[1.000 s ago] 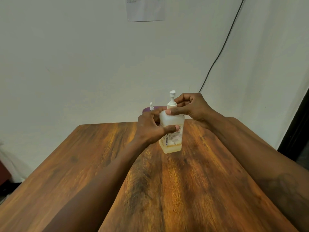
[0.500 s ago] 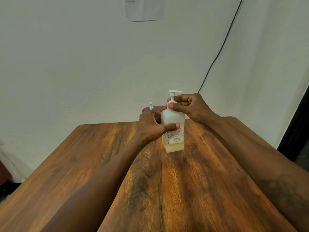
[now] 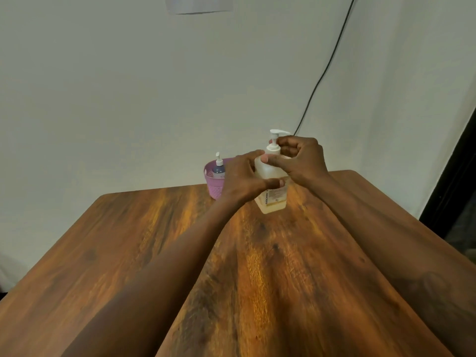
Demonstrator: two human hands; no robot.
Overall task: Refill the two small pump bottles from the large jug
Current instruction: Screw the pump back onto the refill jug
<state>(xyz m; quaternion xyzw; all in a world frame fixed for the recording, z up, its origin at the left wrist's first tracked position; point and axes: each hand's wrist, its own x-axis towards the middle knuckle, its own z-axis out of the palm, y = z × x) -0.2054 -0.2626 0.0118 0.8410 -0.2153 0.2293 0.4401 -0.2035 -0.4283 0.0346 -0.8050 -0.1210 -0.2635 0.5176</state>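
Woodgrain table (image 3: 128,253), plain white wall (image 3: 128,99), black cable (image 3: 322,73) running down it. Left hand (image 3: 244,179) grips the pump bottle (image 3: 273,202) at the far end, right hand (image 3: 304,158) curled round its neck, pink basket (image 3: 213,188) beside.

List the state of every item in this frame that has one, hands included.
Clear pump bottle: upright, pump head on, nearly empty, thin yellowish layer at bottom.
Left hand: grips the bottle's body.
Right hand: curled round the pump collar.
Pink basket: upright at the table's far edge.
Small blue pump bottle: upright inside the basket, pump on.
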